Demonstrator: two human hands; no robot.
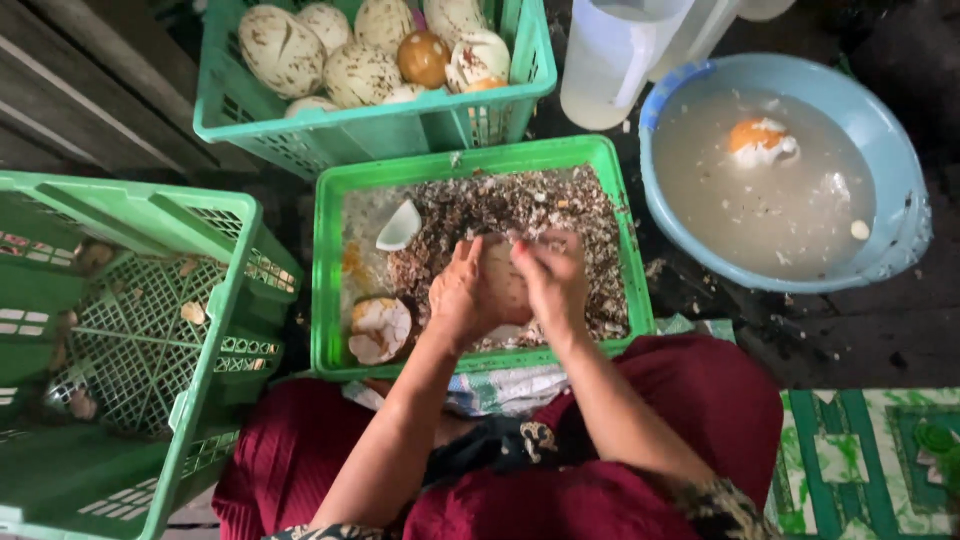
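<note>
Both hands meet over the middle green crate (330, 270). The left hand (458, 295) and the right hand (553, 280) together clasp a pale egg (503, 280), the grip of each closed around its sides. Right beneath the grip lies a bed of shell fragments (520, 205). Just left of the grip sit a cracked egg (379, 328) and a curved shell piece (400, 225). Well off to the right stands a blue basin (900, 180) of cloudy water; beyond the grip, a crate of speckled eggs (350, 75).
</note>
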